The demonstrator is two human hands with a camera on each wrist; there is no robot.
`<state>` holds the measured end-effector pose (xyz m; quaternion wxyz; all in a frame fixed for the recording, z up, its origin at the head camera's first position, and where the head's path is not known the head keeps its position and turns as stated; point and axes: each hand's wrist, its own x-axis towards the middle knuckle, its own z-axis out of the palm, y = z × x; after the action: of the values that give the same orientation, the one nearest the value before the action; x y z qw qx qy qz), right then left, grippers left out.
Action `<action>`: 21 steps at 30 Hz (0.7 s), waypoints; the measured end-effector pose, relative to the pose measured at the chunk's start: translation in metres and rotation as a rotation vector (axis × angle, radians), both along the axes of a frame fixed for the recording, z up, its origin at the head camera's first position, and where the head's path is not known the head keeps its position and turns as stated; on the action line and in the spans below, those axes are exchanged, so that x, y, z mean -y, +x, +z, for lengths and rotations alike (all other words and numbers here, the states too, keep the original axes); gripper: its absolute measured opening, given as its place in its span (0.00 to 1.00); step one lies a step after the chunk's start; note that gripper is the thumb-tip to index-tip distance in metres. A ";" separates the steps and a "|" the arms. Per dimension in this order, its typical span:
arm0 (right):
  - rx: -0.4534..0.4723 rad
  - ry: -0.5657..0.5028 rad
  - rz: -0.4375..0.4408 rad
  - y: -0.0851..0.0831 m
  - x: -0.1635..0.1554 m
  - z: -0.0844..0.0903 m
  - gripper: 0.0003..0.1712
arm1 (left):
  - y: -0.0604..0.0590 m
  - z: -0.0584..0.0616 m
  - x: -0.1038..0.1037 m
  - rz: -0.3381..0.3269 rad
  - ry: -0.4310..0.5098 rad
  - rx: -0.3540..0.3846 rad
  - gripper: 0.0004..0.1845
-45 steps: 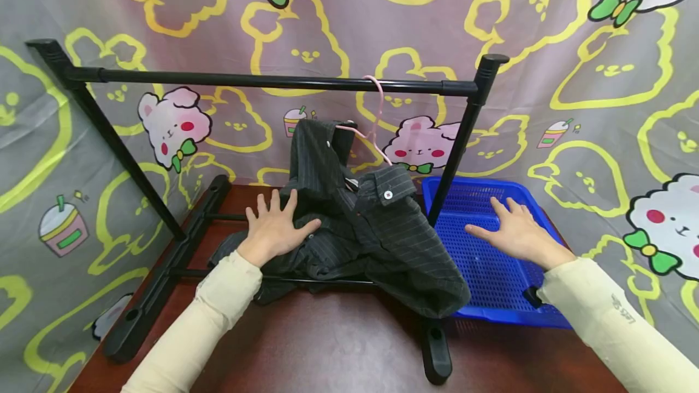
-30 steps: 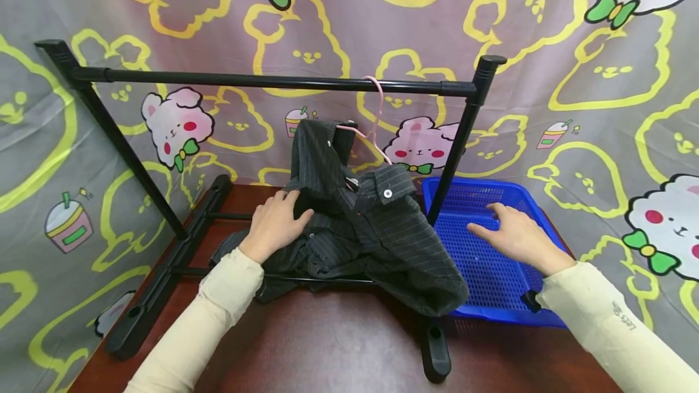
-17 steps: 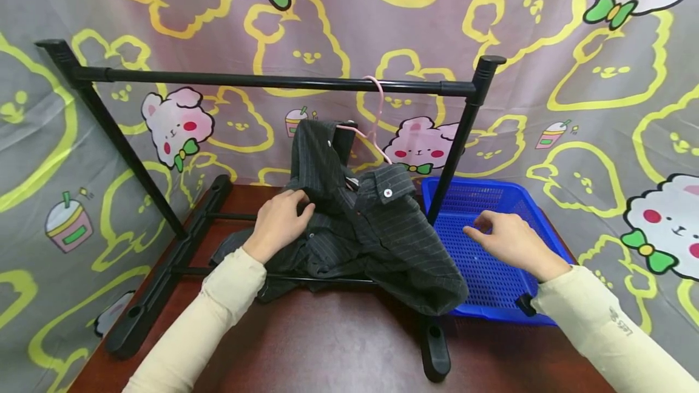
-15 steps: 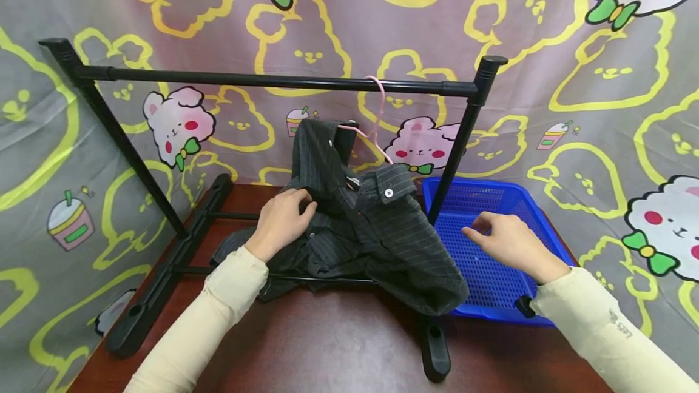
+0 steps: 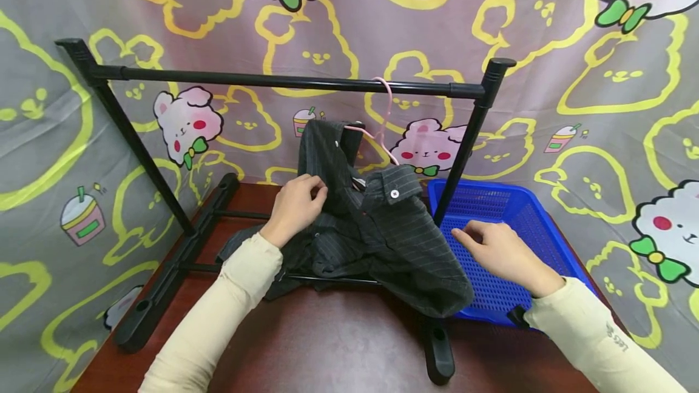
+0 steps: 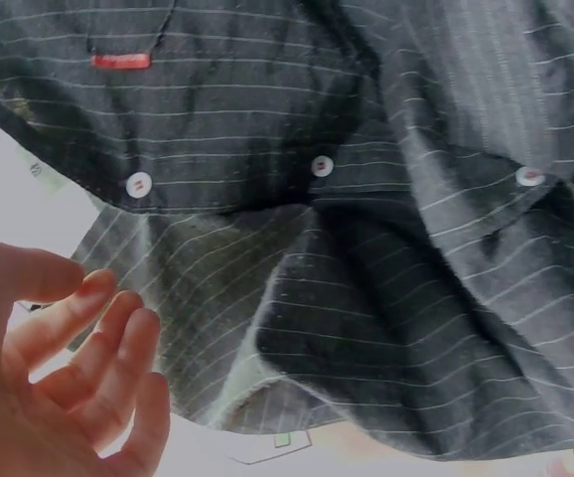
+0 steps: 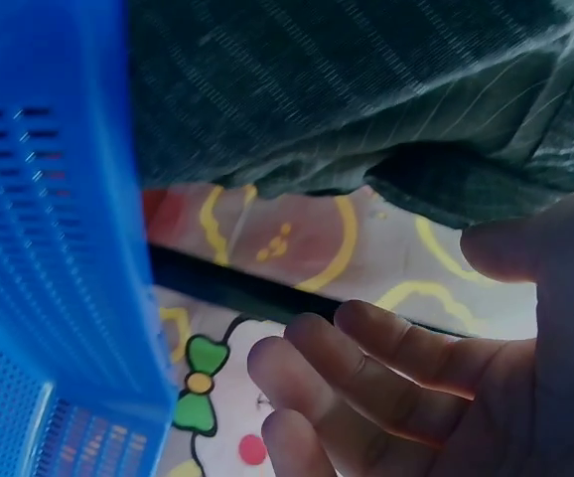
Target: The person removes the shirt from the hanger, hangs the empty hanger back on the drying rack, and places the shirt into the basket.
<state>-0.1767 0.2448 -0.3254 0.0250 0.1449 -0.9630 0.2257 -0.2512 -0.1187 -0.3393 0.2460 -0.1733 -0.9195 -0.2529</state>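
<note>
A dark pinstriped button-up shirt [image 5: 404, 223] hangs askew from a pink hanger [image 5: 385, 114], its lower part bunched over the rack's low bar. My left hand [image 5: 297, 206] is beside the shirt's left side. In the left wrist view its fingers [image 6: 118, 348] are loosely bent, the thumb close to the index fingertip, and no cloth shows between them. My right hand [image 5: 499, 250] hovers over the blue basket [image 5: 551, 229], right of the shirt. Its fingers [image 7: 396, 348] curve loosely and hold nothing; a gap separates them from the thumb.
A black clothes rack [image 5: 273, 79] stands on a reddish-brown table [image 5: 327, 344], its feet [image 5: 439, 353] reaching toward me. The basket sits behind and right of the rack's right post [image 5: 461, 150]. Patterned cloth [image 5: 617, 156] encloses the back and sides.
Both hands went from spread fingers to loosely bent ones. The left moved slightly up and right along the shirt; the right shifted left toward it. Shirt and hanger stayed put; the view turned slightly.
</note>
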 end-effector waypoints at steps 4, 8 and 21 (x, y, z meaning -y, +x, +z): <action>-0.005 -0.027 0.012 0.005 0.007 0.005 0.21 | -0.002 0.008 -0.004 -0.005 0.029 0.004 0.07; -0.014 -0.049 0.021 0.009 0.012 0.008 0.21 | -0.004 0.014 -0.009 -0.022 0.045 -0.006 0.08; -0.111 -0.130 0.064 0.017 0.022 0.015 0.20 | -0.021 0.039 -0.020 -0.054 0.156 -0.024 0.09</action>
<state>-0.1596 0.2227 -0.3106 0.0803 0.1860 -0.9383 0.2803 -0.2726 -0.0990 -0.3000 0.2629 -0.1813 -0.8890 -0.3283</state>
